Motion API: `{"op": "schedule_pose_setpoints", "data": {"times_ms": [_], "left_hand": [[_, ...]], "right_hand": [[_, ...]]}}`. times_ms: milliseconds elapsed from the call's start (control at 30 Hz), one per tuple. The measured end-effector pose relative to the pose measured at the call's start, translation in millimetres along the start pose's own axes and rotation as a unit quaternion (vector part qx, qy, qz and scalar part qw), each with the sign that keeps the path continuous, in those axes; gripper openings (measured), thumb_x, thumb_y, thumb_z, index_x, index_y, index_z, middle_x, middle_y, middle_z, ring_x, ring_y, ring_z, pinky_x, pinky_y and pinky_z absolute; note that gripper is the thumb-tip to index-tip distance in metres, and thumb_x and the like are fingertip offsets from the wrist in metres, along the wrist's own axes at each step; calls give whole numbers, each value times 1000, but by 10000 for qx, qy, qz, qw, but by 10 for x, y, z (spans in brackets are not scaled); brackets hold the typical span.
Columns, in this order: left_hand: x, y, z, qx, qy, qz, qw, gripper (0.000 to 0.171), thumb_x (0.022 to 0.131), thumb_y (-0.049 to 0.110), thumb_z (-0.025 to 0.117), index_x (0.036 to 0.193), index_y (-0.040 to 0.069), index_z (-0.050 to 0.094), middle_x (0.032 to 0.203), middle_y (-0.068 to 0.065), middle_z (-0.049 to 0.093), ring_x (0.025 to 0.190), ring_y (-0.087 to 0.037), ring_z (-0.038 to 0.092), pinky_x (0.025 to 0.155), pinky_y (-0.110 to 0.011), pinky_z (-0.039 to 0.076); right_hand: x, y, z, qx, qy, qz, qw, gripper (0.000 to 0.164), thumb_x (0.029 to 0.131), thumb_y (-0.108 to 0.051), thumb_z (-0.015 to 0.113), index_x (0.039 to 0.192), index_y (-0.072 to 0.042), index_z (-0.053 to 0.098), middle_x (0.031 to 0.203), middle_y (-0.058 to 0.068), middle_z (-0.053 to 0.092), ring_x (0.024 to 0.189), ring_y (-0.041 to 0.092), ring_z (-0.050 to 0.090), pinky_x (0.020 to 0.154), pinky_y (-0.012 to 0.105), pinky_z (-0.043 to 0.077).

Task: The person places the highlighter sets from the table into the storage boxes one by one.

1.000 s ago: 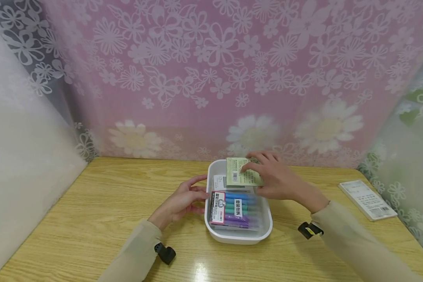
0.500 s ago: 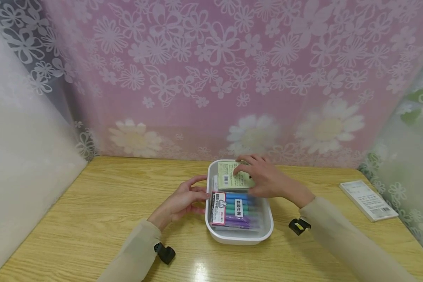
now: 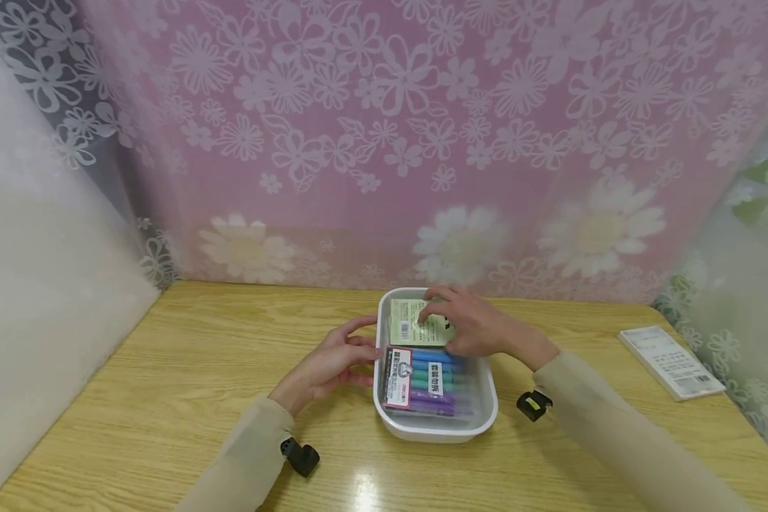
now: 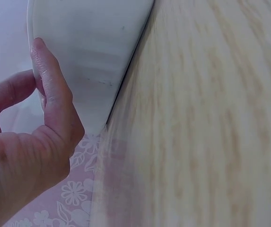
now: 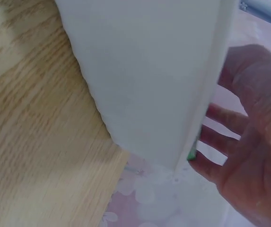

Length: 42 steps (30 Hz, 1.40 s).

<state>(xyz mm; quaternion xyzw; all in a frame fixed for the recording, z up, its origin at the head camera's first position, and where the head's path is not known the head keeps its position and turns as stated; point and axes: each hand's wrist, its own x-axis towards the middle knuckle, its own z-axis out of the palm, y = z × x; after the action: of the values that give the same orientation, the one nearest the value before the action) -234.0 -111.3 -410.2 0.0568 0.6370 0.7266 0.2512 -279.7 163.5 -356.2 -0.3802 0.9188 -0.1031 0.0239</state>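
A white plastic basket (image 3: 438,431) stands on the table, and my left hand (image 3: 333,363) holds its left rim, thumb at the edge and fingers against the outer wall (image 4: 88,56). In its far half lies a flat light-green packet with a barcode (image 3: 404,321). My right hand (image 3: 476,323) grips this packet from the right, fingertips on its top and far edge; in the right wrist view only a green corner (image 5: 192,150) shows past the rim. Nearer to me in the basket is a clear pack of blue, green and purple pens (image 3: 432,384). The packet covers a white box beneath.
A flat white packet with printed text (image 3: 672,363) lies on the right of the wooden table (image 3: 198,377). Floral curtains (image 3: 358,178) hang behind the table and at both sides. A black wrist camera (image 3: 301,456) sits on each sleeve.
My right hand has moved left and down with the green packet, from above the basket's right side into its far half. The left hand has stayed at the rim.
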Motion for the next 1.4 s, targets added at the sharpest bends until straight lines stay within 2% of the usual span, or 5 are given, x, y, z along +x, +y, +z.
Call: {"op": "schedule_pose_setpoints", "data": {"times_ms": [267, 567, 1033, 1233, 1400], "left_hand": [[11, 21, 0, 37, -15, 49, 10000, 70, 96, 3, 64, 158, 15, 34, 113, -7, 65, 94, -17, 67, 64, -30, 63], [19, 27, -7, 94, 23, 57, 9999, 69, 96, 4, 63, 158, 15, 33, 116, -9, 66, 95, -17, 67, 64, -30, 63], [22, 17, 14, 64, -2, 29, 10000, 69, 97, 3, 62, 159, 15, 33, 113, -7, 64, 95, -17, 67, 63, -29, 62], [33, 23, 27, 173, 122, 33, 9998, 69, 96, 4, 63, 159, 17, 36, 118, -11, 64, 95, -19, 67, 64, -29, 62], [42, 10, 30, 191, 198, 4, 9996, 68, 96, 4, 64, 158, 19, 38, 116, -11, 64, 95, -20, 67, 64, -30, 63]], "right_hand": [[-3, 53, -1, 386, -501, -168, 9979, 48, 82, -4, 74, 127, -17, 68, 147, 18, 51, 132, 38, 52, 104, 56, 50], [-13, 83, -3, 370, -647, -246, 9969, 41, 86, -4, 71, 126, -14, 69, 148, 22, 53, 136, 43, 52, 110, 58, 47], [-75, 89, 26, 496, -423, -225, 9976, 41, 87, -6, 62, 126, -14, 70, 139, 15, 60, 121, 31, 60, 98, 48, 52], [-111, 110, 65, 537, -65, -271, 9982, 34, 90, -9, 60, 122, -11, 71, 132, 11, 66, 114, 28, 63, 96, 46, 52], [-188, 130, 90, 548, 308, -230, 9978, 34, 92, -14, 63, 125, -9, 70, 132, 12, 66, 120, 32, 63, 102, 52, 52]]}}
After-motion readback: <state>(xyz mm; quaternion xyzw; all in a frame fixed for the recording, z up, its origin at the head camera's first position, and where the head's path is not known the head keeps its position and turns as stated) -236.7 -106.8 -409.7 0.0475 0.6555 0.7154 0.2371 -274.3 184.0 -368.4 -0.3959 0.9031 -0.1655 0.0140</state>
